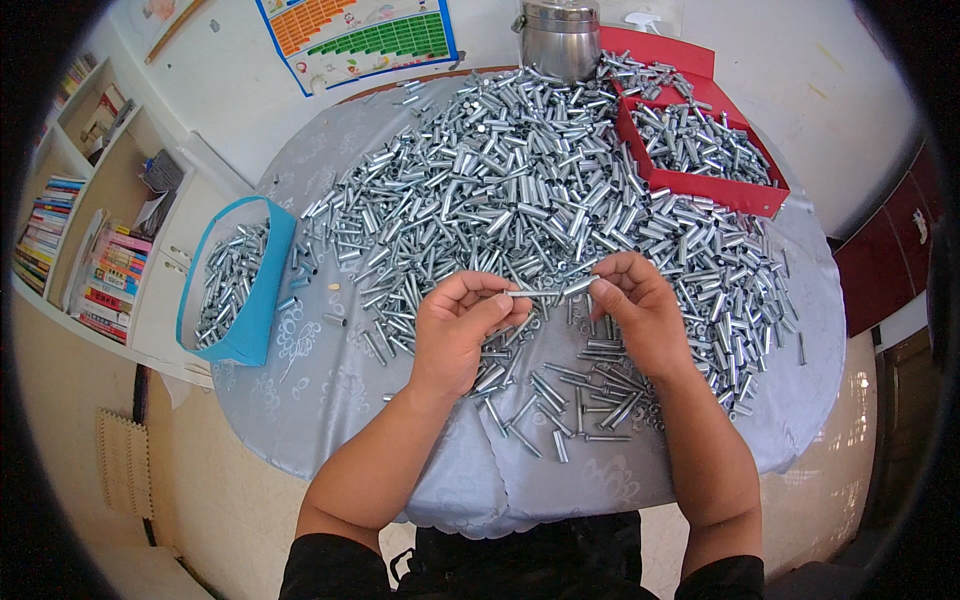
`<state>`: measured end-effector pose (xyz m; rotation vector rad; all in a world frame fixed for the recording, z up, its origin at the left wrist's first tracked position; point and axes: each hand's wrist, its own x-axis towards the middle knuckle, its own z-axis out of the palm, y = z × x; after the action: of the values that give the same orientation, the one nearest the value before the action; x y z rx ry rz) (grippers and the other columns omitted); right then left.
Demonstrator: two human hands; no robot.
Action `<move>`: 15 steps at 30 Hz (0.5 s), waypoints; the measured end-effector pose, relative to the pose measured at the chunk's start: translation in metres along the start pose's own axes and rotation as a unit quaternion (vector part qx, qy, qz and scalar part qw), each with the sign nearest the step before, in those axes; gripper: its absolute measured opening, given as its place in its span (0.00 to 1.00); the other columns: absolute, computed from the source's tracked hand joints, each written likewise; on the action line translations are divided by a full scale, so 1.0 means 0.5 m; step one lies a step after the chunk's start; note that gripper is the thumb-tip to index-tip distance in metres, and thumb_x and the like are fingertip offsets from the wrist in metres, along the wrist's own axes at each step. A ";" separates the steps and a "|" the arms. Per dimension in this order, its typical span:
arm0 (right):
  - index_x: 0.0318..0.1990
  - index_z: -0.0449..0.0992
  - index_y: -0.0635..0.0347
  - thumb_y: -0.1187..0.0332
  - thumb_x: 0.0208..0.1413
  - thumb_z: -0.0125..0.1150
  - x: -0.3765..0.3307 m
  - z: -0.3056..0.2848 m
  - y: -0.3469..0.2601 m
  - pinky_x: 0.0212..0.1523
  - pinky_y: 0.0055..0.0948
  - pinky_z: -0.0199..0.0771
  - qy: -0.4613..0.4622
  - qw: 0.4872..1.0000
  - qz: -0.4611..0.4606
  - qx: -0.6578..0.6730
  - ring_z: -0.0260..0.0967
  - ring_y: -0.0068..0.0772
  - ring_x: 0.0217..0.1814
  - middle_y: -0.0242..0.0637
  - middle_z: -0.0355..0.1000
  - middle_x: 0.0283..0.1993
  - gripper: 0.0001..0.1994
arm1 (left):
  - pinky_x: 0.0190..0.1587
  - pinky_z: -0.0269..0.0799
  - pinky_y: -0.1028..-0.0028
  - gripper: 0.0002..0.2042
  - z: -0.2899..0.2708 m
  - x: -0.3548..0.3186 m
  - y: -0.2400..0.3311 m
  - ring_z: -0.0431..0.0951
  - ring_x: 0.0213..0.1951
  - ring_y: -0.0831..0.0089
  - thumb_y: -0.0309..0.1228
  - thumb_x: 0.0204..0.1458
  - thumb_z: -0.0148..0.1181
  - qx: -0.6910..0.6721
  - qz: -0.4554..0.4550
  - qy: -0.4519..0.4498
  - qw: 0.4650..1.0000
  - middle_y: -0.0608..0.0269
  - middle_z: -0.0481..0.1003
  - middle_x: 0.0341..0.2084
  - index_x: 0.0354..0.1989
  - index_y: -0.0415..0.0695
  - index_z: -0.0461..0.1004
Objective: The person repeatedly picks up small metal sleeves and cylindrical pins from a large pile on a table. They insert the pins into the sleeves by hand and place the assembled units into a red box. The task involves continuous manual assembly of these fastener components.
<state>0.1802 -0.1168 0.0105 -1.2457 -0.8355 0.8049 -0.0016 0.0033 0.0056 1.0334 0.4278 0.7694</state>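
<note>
Above the near part of a heap of metal bolts and tubes point(500, 215), my two hands meet over the table. Closed fingers of my left hand point(452, 325) pinch a thin silver bolt point(533, 294), its shank pointing right. A thicker silver metal sleeve point(580, 286) sits between the thumb and fingers of my right hand point(642, 312). Bolt and sleeve lie end to end in one line; whether the tip is inside the sleeve is too small to tell. Beneath my hands, several long bolts point(615, 405) lie loosely grouped on the cloth.
A silver-grey cloth point(440, 480) covers the round table. On the left stands a blue bin point(278, 285) holding metal parts. A red box point(715, 190) with more parts is at the back right, beside a steel pot point(560, 45). A bookshelf point(150, 210) stands far left.
</note>
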 end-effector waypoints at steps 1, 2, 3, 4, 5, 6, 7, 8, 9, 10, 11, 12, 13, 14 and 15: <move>0.42 0.70 0.64 0.75 0.58 0.57 -0.001 0.001 0.001 0.32 0.20 0.67 -0.002 1.000 0.004 0.003 0.65 0.19 0.30 0.29 0.70 0.32 0.06 | 0.42 0.79 0.70 0.06 0.000 0.000 -0.001 0.81 0.37 0.67 0.17 0.54 0.53 -0.001 0.000 -0.001 1.000 0.53 0.78 0.35 0.40 0.34 0.73; 0.42 0.70 0.64 0.76 0.58 0.57 -0.001 0.002 0.002 0.32 0.20 0.67 -0.004 1.000 0.008 0.005 0.66 0.19 0.30 0.29 0.70 0.32 0.06 | 0.42 0.79 0.70 0.06 -0.001 0.000 -0.001 0.81 0.37 0.67 0.17 0.54 0.53 -0.002 0.000 -0.001 1.000 0.53 0.78 0.35 0.40 0.34 0.73; 0.42 0.70 0.64 0.77 0.58 0.57 -0.001 0.003 0.004 0.32 0.20 0.68 -0.005 1.000 0.011 0.009 0.66 0.19 0.30 0.30 0.71 0.32 0.07 | 0.42 0.79 0.70 0.06 -0.001 0.001 -0.001 0.81 0.37 0.67 0.17 0.54 0.53 -0.004 0.001 -0.002 1.000 0.53 0.78 0.35 0.40 0.34 0.73; 0.43 0.70 0.64 0.77 0.57 0.57 -0.001 0.005 0.006 0.33 0.21 0.69 -0.006 1.000 0.015 0.013 0.67 0.19 0.31 0.30 0.71 0.32 0.07 | 0.42 0.79 0.70 0.06 -0.001 0.001 -0.002 0.81 0.37 0.67 0.17 0.54 0.53 -0.004 0.000 -0.005 1.000 0.53 0.78 0.35 0.39 0.34 0.73; 0.43 0.71 0.64 0.77 0.57 0.57 -0.002 0.006 0.008 0.33 0.21 0.69 -0.008 1.000 0.018 0.016 0.68 0.19 0.31 0.31 0.72 0.33 0.07 | 0.42 0.79 0.70 0.06 -0.002 0.001 -0.003 0.81 0.37 0.67 0.17 0.54 0.54 -0.005 0.000 -0.007 1.000 0.53 0.78 0.35 0.39 0.34 0.73; 0.43 0.71 0.65 0.78 0.57 0.57 -0.002 0.006 0.008 0.34 0.21 0.70 -0.012 0.999 0.026 0.015 0.69 0.20 0.32 0.32 0.73 0.33 0.07 | 0.42 0.79 0.71 0.06 -0.002 0.002 -0.003 0.81 0.37 0.67 0.17 0.54 0.54 -0.006 0.000 -0.009 1.000 0.53 0.78 0.35 0.39 0.34 0.73; 0.44 0.71 0.65 0.78 0.57 0.57 -0.003 0.008 0.007 0.34 0.21 0.71 -0.017 0.999 0.034 0.013 0.69 0.20 0.32 0.32 0.74 0.34 0.08 | 0.42 0.79 0.71 0.06 -0.003 0.002 -0.004 0.81 0.37 0.67 0.17 0.54 0.54 -0.005 -0.001 -0.010 1.000 0.53 0.78 0.35 0.39 0.34 0.73; 0.44 0.72 0.65 0.78 0.57 0.57 -0.004 0.008 0.007 0.35 0.22 0.71 -0.022 0.999 0.041 0.011 0.70 0.21 0.33 0.33 0.75 0.34 0.08 | 0.42 0.79 0.71 0.06 -0.003 0.002 -0.004 0.81 0.37 0.67 0.17 0.54 0.54 -0.005 -0.002 -0.011 1.000 0.53 0.78 0.35 0.39 0.34 0.73; 0.45 0.72 0.65 0.78 0.57 0.57 -0.005 0.008 0.007 0.35 0.21 0.72 -0.023 0.999 0.044 0.011 0.71 0.21 0.33 0.34 0.75 0.35 0.08 | 0.42 0.79 0.71 0.06 -0.004 0.002 -0.004 0.81 0.37 0.67 0.17 0.54 0.54 -0.004 -0.003 -0.011 1.000 0.54 0.78 0.35 0.39 0.34 0.73; 0.45 0.72 0.65 0.78 0.57 0.57 -0.006 0.008 0.006 0.35 0.21 0.72 -0.023 0.999 0.046 0.011 0.71 0.21 0.33 0.35 0.76 0.35 0.09 | 0.43 0.79 0.70 0.06 -0.004 0.002 -0.005 0.81 0.37 0.68 0.17 0.54 0.54 -0.004 -0.002 -0.012 1.000 0.54 0.78 0.35 0.39 0.34 0.73; 0.45 0.73 0.65 0.78 0.57 0.57 -0.006 0.008 0.006 0.35 0.21 0.72 -0.022 0.998 0.049 0.011 0.72 0.22 0.33 0.35 0.76 0.36 0.09 | 0.43 0.79 0.70 0.06 -0.004 0.002 -0.006 0.81 0.37 0.68 0.17 0.53 0.54 -0.003 -0.001 -0.012 1.000 0.54 0.78 0.35 0.40 0.34 0.73; 0.45 0.73 0.65 0.78 0.57 0.57 -0.007 0.008 0.004 0.35 0.21 0.72 -0.021 0.999 0.048 0.010 0.72 0.21 0.33 0.35 0.76 0.35 0.09 | 0.43 0.79 0.70 0.07 -0.004 0.002 -0.006 0.81 0.37 0.68 0.17 0.53 0.54 -0.003 0.000 -0.013 1.000 0.54 0.78 0.35 0.40 0.35 0.73; 0.45 0.73 0.66 0.78 0.57 0.57 -0.008 0.009 0.001 0.35 0.21 0.72 -0.020 0.999 0.048 0.008 0.71 0.21 0.33 0.35 0.76 0.35 0.09 | 0.43 0.79 0.70 0.07 -0.004 0.002 -0.007 0.81 0.37 0.68 0.17 0.53 0.55 0.000 0.000 -0.013 1.000 0.54 0.78 0.35 0.40 0.35 0.73; 0.45 0.73 0.66 0.78 0.57 0.57 -0.008 0.010 0.000 0.34 0.21 0.72 -0.019 0.999 0.047 0.006 0.71 0.21 0.33 0.35 0.76 0.35 0.09 | 0.43 0.78 0.70 0.07 -0.005 0.003 -0.007 0.80 0.37 0.68 0.17 0.53 0.55 0.004 -0.001 -0.014 1.000 0.54 0.78 0.35 0.40 0.35 0.73; 0.45 0.73 0.66 0.77 0.57 0.57 -0.008 0.010 0.002 0.34 0.21 0.72 -0.019 0.999 0.047 0.006 0.71 0.21 0.33 0.35 0.76 0.35 0.09 | 0.43 0.78 0.70 0.07 -0.006 0.003 -0.007 0.80 0.37 0.68 0.17 0.53 0.55 0.007 -0.002 -0.014 1.000 0.54 0.78 0.35 0.40 0.35 0.73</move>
<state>0.1740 -0.1179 0.0099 -1.2703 -0.8059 0.9110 -0.0012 0.0051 0.0013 1.0548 0.4105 0.7487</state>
